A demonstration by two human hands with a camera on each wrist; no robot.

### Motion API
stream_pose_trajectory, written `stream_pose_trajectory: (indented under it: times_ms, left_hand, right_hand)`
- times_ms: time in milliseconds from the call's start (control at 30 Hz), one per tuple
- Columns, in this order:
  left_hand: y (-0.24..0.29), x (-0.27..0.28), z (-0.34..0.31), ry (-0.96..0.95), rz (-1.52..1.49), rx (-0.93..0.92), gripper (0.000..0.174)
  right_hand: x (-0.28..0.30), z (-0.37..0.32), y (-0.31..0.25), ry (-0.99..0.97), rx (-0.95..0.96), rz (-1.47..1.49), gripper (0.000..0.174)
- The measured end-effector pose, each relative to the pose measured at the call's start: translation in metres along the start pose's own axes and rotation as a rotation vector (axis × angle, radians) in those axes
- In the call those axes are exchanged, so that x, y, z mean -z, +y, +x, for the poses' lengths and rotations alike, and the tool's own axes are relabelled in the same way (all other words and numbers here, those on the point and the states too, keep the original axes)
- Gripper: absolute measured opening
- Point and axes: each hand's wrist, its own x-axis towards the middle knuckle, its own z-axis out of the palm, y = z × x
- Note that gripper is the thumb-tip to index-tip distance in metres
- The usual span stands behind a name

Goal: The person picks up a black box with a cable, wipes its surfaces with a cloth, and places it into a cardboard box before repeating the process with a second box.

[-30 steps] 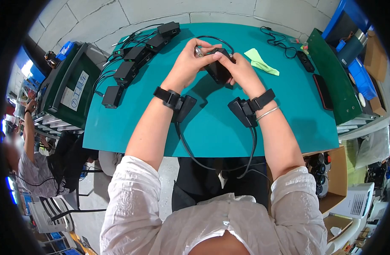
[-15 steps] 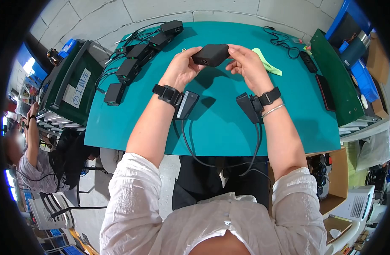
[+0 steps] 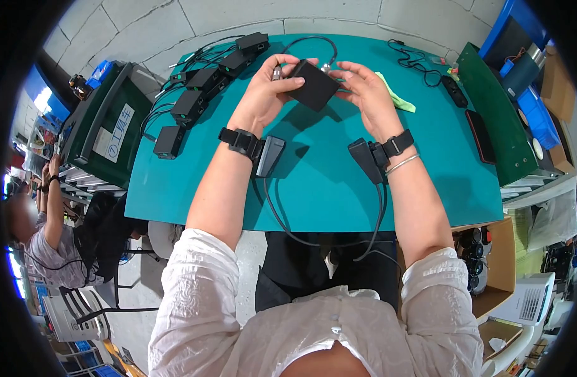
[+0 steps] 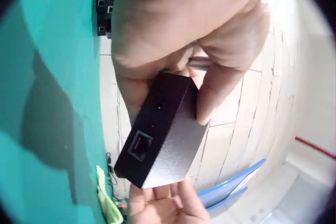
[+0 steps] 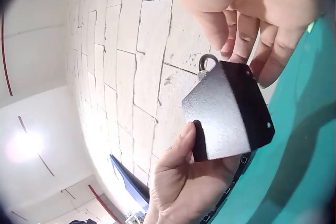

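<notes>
A black box [image 3: 315,87] is raised above the green table, its broad flat face turned toward the head camera. My left hand [image 3: 266,88] pinches it by one end, thumb on the flat face. A metal plug [image 3: 276,73] also sits among those fingers. From the box's far side a black cable [image 3: 313,38] loops up, with a metal connector [image 3: 326,67] at its end. My right hand [image 3: 367,91] is at the opposite edge, its loosely bent fingertips right beside the box and connector. In the left wrist view a network socket [image 4: 140,145] shows in the box's narrow side.
Several similar black boxes [image 3: 189,107] with cables line the table's left side. A light green cloth [image 3: 396,97] lies right of my right hand. Farther right are a black cord [image 3: 414,60], a power strip [image 3: 455,92] and a dark phone [image 3: 480,137]. Another person [image 3: 53,232] sits at left.
The box was held between both hands, then turned with its socket side toward the head camera. Now it is tilted, broad face up, and my right thumb has come off it.
</notes>
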Motion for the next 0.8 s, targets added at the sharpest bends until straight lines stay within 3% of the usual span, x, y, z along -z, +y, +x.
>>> stream_pose_trajectory:
  times_ms: [100,167,400,533,700,800]
  left_hand:
    - [0.001,-0.001,0.001,-0.145,0.261,-0.113,0.037]
    - [0.0,-0.007,-0.002,-0.155,0.419,-0.09,0.046]
    - [0.003,-0.015,-0.005,-0.142,0.45,-0.107,0.051]
    - [0.003,-0.014,-0.004,-0.135,0.513,-0.119,0.054]
    - [0.005,-0.027,-0.008,-0.111,0.458,-0.278,0.063]
    - [0.004,-0.022,-0.006,-0.125,0.515,-0.281,0.058]
  right_hand:
    - [0.0,0.0,-0.002,0.011,-0.049,-0.072,0.028]
    - [0.0,0.004,0.005,-0.138,0.102,-0.299,0.031]
    - [0.002,-0.002,-0.002,-0.083,0.005,-0.178,0.027]
    - [0.003,0.0,-0.002,-0.119,0.022,-0.129,0.027]
    - [0.008,0.004,0.004,-0.099,0.045,0.106,0.024]
    - [0.007,0.003,0.006,-0.131,0.075,0.146,0.023]
